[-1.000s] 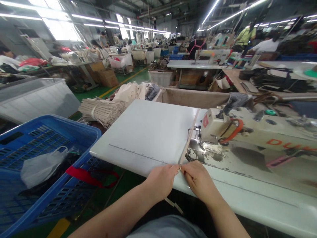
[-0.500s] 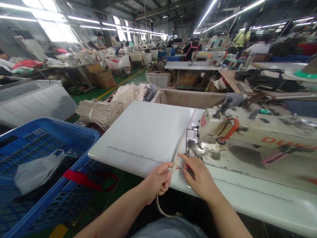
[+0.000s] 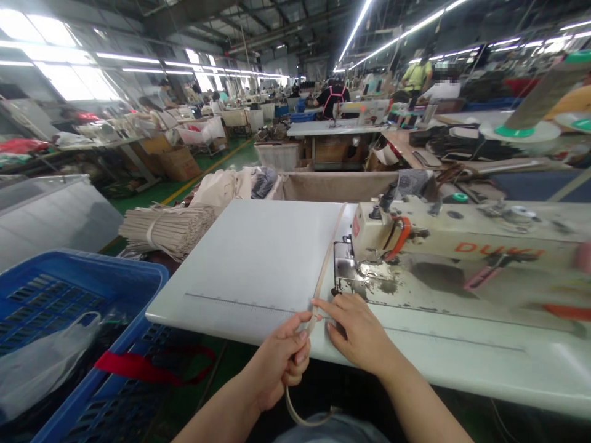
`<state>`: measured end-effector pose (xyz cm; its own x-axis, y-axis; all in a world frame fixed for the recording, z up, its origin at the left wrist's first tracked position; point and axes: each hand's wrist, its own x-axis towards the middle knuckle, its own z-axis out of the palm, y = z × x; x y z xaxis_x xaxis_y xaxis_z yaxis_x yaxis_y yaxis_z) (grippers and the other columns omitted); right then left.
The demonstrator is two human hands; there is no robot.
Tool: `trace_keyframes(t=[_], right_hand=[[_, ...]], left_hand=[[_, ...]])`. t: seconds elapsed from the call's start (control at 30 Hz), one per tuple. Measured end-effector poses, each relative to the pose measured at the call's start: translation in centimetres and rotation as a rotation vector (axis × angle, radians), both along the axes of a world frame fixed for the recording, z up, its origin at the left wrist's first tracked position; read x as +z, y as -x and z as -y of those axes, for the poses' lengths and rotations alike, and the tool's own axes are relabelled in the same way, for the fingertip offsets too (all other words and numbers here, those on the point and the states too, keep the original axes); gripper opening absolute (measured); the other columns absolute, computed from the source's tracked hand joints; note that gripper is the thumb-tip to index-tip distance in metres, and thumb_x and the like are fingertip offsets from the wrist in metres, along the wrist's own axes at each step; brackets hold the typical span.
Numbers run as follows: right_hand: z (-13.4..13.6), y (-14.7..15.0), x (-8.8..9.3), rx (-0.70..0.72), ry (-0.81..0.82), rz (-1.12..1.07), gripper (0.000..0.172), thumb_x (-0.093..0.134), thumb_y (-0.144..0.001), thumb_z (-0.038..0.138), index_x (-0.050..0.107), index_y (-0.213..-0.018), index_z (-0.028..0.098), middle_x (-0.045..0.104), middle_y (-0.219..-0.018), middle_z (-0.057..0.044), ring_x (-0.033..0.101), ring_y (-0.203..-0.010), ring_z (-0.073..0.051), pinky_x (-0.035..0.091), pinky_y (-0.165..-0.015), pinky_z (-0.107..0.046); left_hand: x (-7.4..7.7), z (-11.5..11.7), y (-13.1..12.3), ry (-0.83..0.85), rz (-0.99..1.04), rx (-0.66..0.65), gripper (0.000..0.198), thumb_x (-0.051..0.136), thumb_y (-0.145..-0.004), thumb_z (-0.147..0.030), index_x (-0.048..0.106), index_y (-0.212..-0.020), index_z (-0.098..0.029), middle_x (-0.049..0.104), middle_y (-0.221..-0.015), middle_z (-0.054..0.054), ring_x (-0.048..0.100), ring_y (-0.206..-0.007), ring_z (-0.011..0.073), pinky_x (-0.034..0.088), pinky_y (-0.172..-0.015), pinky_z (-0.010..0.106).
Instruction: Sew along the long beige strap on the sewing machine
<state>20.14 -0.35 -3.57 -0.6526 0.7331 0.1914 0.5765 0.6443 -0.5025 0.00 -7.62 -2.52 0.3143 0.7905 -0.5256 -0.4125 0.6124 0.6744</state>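
Observation:
A narrow beige fabric strip (image 3: 326,264) runs from the far edge of the white sewing table (image 3: 268,246) towards me, and its tail loops down over the near edge to my lap. My left hand (image 3: 289,357) is closed round the strip at the table's front edge, thumb and forefinger pinching it. My right hand (image 3: 357,332) lies just to the right, its forefinger stretched out and its tip touching the strip; thumb and forefinger are apart. The sewing machine (image 3: 392,240), with its metal needle plate, stands beyond the right hand.
A blue plastic basket (image 3: 154,280) holding a clear plastic bag (image 3: 50,363) stands at the left, a red strap (image 3: 133,367) over its rim. A tied bundle of beige strips (image 3: 168,231) lies beyond it. A fabric-lined bin (image 3: 337,186) adjoins the table's far side. People work farther back.
The view has turned slightly right. The left hand still grips the strip, and the right forefinger stays against it, with the right hand now flatter. The strip lies straighter across the table.

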Motion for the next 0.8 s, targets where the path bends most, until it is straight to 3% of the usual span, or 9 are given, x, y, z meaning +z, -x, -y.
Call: trace_keyframes(t=[0.43, 0.67, 0.8], right_hand=[[0.13, -0.18, 0.03, -0.012, -0.010, -0.098, 0.045, 0.062, -0.093, 0.016, 0.059, -0.136, 0.026, 0.064, -0.095, -0.005, 0.058, -0.093, -0.026, 0.046, -0.091, -0.045], [-0.10, -0.49, 0.40, -0.010, 0.061, -0.263, 0.012, 0.065, -0.097, 0.033, 0.066, -0.104, 0.023, 0.064, -0.082, -0.002, 0.059, -0.083, -0.022, 0.045, -0.081, -0.037], [-0.16, -0.54, 0.20, 0.031, 0.051, -0.270, 0.019, 0.058, -0.102, 0.036, 0.071, -0.096, 0.022, 0.062, -0.078, -0.002, 0.058, -0.078, -0.019, 0.043, -0.073, -0.032]], left_hand=[[-0.40, 0.01, -0.36, -0.069, -0.171, 0.019, 0.075, 0.077, -0.078, -0.063, 0.047, -0.131, -0.019, 0.041, -0.057, -0.012, 0.018, -0.043, 0.0043, 0.002, -0.043, 0.022], [-0.48, -0.18, -0.14, -0.094, -0.213, 0.046, 0.075, 0.077, -0.079, -0.057, 0.047, -0.137, -0.020, 0.044, -0.062, -0.011, 0.022, -0.044, 0.0034, 0.005, -0.045, 0.020], [-0.61, -0.17, -0.26, -0.118, -0.265, 0.019, 0.077, 0.074, -0.081, -0.058, 0.045, -0.141, -0.019, 0.045, -0.064, -0.010, 0.025, -0.045, 0.0040, 0.008, -0.045, 0.020]])
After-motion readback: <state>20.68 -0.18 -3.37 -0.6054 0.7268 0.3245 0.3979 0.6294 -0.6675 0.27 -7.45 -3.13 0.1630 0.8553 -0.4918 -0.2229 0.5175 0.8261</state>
